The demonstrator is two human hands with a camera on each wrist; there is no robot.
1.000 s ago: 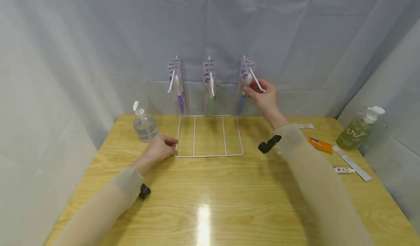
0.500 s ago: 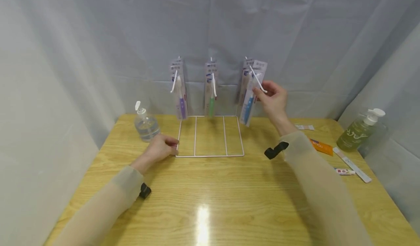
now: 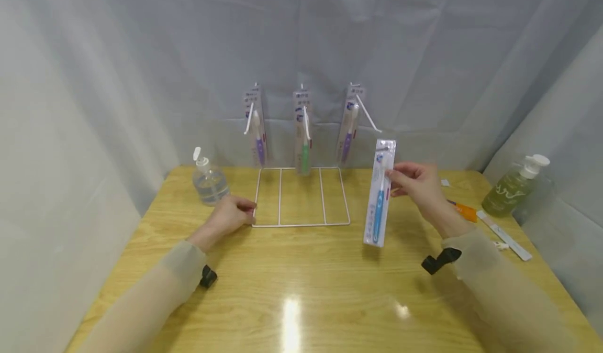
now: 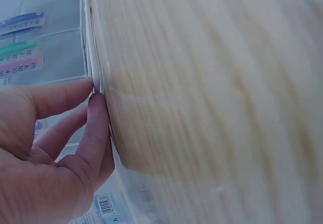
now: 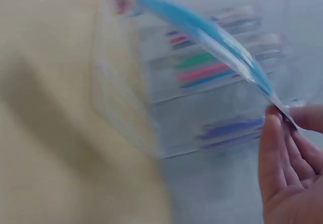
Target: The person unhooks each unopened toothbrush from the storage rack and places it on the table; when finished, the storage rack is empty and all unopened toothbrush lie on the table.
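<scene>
My right hand (image 3: 421, 188) pinches the edge of a packaged blue toothbrush (image 3: 378, 211), held nearly upright above the table, right of the white wire display rack (image 3: 301, 225). In the right wrist view the same pack (image 5: 207, 30) is seen edge-on and blurred, with thumb and fingers at its edge. My left hand (image 3: 229, 212) grips the left side of the rack's base; in the left wrist view its fingertips (image 4: 95, 103) pinch the wire. Packaged toothbrushes hang from the rack's three hooks: purple (image 3: 259, 146) at left, green (image 3: 305, 154) in the middle, purple (image 3: 347, 143) at right.
A clear pump bottle (image 3: 211, 185) stands behind the left hand. To the right are a green pump bottle (image 3: 511, 190), an orange packet (image 3: 465, 212) and a flat white strip (image 3: 504, 235). A grey curtain (image 3: 424, 54) hangs behind the wooden table (image 3: 301, 274).
The right hand has drawn the blue toothbrush off the right hook, then moved it right and toward me. A purple one now shows on that hook. The left hand has stayed put.
</scene>
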